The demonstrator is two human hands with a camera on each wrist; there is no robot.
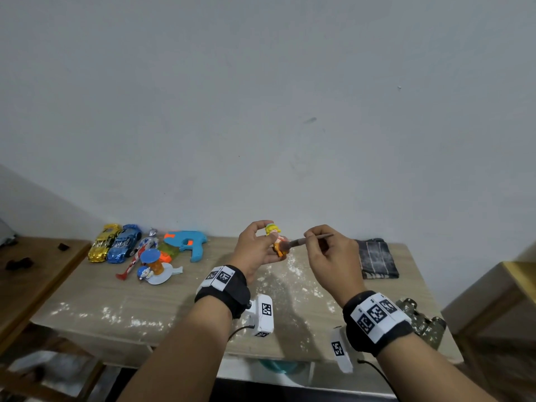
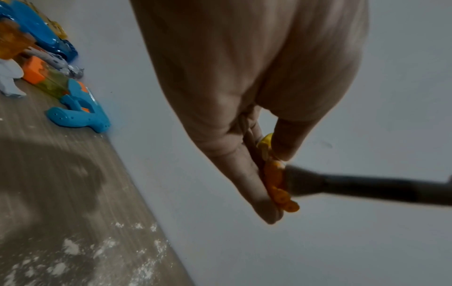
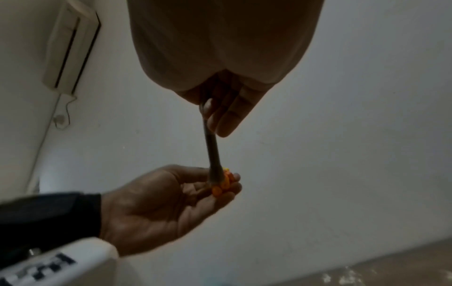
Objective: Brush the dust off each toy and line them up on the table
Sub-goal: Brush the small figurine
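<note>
My left hand (image 1: pixel 261 242) pinches a small figurine (image 1: pixel 277 237) with yellow hair and orange clothes, held above the table's middle. In the left wrist view the figurine (image 2: pixel 275 178) lies between thumb and fingers. My right hand (image 1: pixel 327 250) grips a thin brush (image 1: pixel 307 241) whose bristles touch the figurine's body. From the right wrist the brush (image 3: pixel 212 151) points down onto the figurine (image 3: pixel 221 185). At the back left lie a gold car (image 1: pixel 103 242), a blue car (image 1: pixel 124 243), a silver and red figure (image 1: pixel 142 250), a blue water gun (image 1: pixel 185 243) and a blue-and-white cat toy (image 1: pixel 155 269).
White dust (image 1: pixel 287 271) is scattered over the wooden table (image 1: pixel 87 297). A folded grey cloth (image 1: pixel 375 258) lies at the back right, a camouflage toy (image 1: pixel 420 317) near the front right edge. Lower wooden furniture (image 1: pixel 34 274) stands to the left and a yellow-edged piece (image 1: pixel 519 274) to the right.
</note>
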